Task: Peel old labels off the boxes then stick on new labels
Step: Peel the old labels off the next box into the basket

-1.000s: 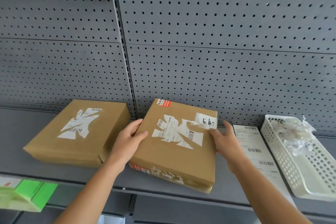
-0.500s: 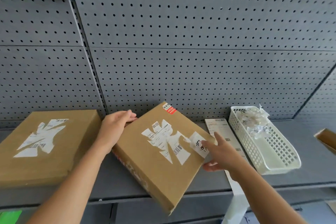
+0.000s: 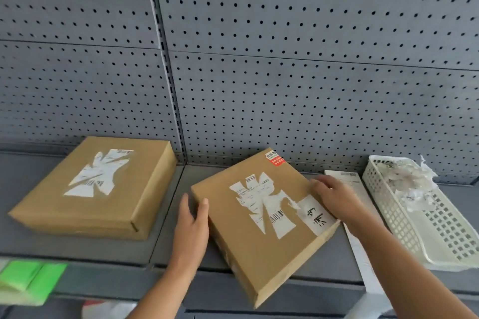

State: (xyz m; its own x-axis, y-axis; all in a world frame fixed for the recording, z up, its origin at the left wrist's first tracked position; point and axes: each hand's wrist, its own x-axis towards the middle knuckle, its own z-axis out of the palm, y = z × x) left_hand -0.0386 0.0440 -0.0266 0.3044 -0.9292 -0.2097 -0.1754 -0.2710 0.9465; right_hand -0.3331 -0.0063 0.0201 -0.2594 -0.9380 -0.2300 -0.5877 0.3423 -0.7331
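A flat brown box (image 3: 248,248) lies skewed on the grey shelf (image 3: 166,217), its near corner hanging over the front edge. Its top carries torn white remains of an old label (image 3: 261,204), a red sticker (image 3: 275,158) and a white label with handwritten marks (image 3: 315,215). My left hand (image 3: 191,225) holds the box's left edge, thumb on top. My right hand (image 3: 337,199) grips the right edge beside the handwritten label. A second brown box (image 3: 124,204) with a torn label (image 3: 99,172) lies to the left.
A white perforated basket (image 3: 440,230) holding crumpled label scraps (image 3: 407,181) stands at the right. A long white label sheet (image 3: 360,241) lies between the box and the basket and hangs over the shelf front. Grey pegboard (image 3: 285,72) rises behind. Something green (image 3: 28,282) sits lower left.
The middle box has been turned and drawn toward the shelf front. My left hand slid from its far corner down to its left edge; my right hand moved up along the right edge.
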